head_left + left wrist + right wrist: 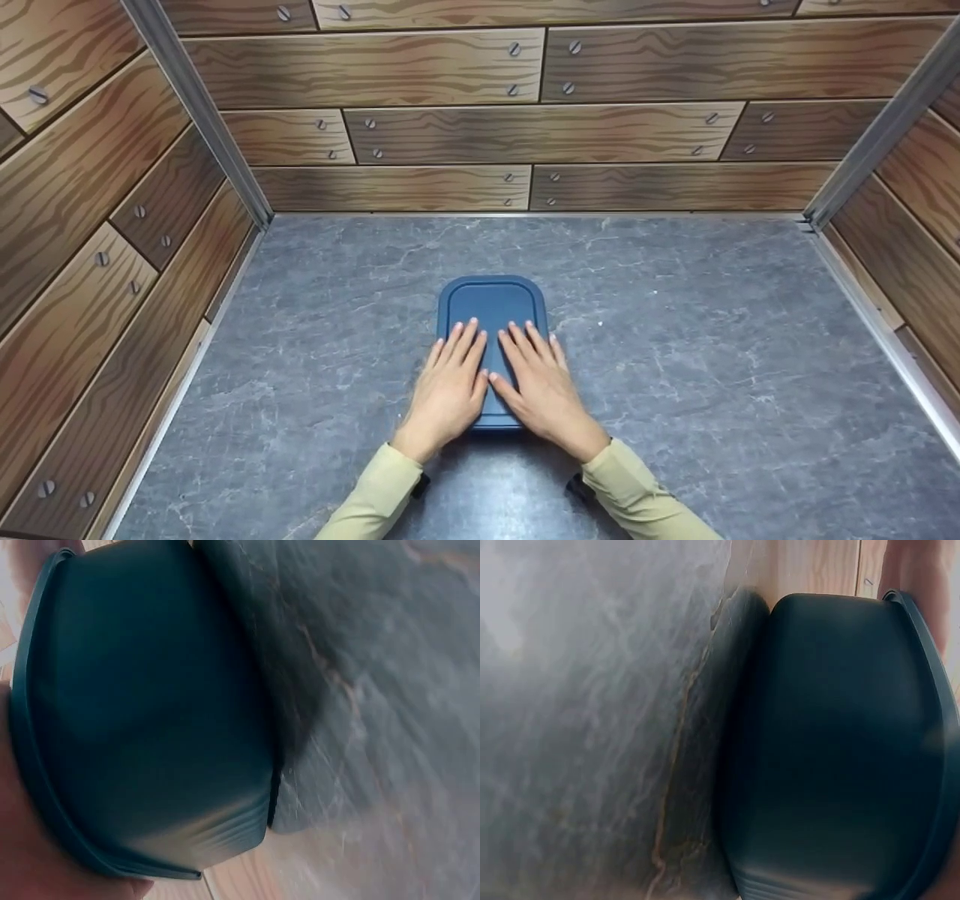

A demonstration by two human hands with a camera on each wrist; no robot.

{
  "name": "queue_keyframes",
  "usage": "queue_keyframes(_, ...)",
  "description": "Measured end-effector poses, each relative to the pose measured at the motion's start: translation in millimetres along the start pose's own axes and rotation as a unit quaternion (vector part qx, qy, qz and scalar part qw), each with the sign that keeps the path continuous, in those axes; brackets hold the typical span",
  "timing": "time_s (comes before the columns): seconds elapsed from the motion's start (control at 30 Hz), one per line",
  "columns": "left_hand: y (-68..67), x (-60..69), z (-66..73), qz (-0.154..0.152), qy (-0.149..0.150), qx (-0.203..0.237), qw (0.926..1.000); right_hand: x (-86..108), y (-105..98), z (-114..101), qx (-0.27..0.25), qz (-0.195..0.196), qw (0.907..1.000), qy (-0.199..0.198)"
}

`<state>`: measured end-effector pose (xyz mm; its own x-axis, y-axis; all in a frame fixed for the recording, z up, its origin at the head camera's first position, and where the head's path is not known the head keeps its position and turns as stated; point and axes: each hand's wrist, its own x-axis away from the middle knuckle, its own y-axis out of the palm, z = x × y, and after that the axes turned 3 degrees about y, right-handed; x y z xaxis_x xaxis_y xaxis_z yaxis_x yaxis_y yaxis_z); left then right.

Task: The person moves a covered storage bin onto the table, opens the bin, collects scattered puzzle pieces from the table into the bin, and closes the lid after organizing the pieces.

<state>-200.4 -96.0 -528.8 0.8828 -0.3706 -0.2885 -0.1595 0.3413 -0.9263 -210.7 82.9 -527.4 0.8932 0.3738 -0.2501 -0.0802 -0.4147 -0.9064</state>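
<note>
A blue rectangular container point(495, 301) with a rounded, rimmed lid stands on the grey marbled table, its long side pointing away from me. My left hand point(448, 390) rests flat on the left part of the lid, fingers straight and pointing forward. On the right part lies my right hand point(546, 386), its fingers likewise straight; the two thumbs nearly meet. Both wrist views show the smooth side wall, dark teal in the left wrist view point(150, 690) and darker in the right, narrowing toward the table. What the container holds is hidden.
The marbled table surface point(712, 337) spreads around the container. Wood-patterned panels with printed screws form a back wall point(450, 135) and side walls, joined by grey metal corner strips point(214, 120).
</note>
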Motion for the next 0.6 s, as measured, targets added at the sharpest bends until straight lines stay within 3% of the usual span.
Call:
queue_keyframes(0.2,0.9,0.7,1.2,-0.025,-0.004,-0.017,0.9995,0.4,1.6,0.8,0.007,-0.006,1.0000,-0.002)
queue_keyframes(0.6,-0.2,-1.2,0.7,-0.025,-0.001,-0.013,0.9996,-1.6,1.0,1.0,-0.004,-0.008,0.9999,0.012)
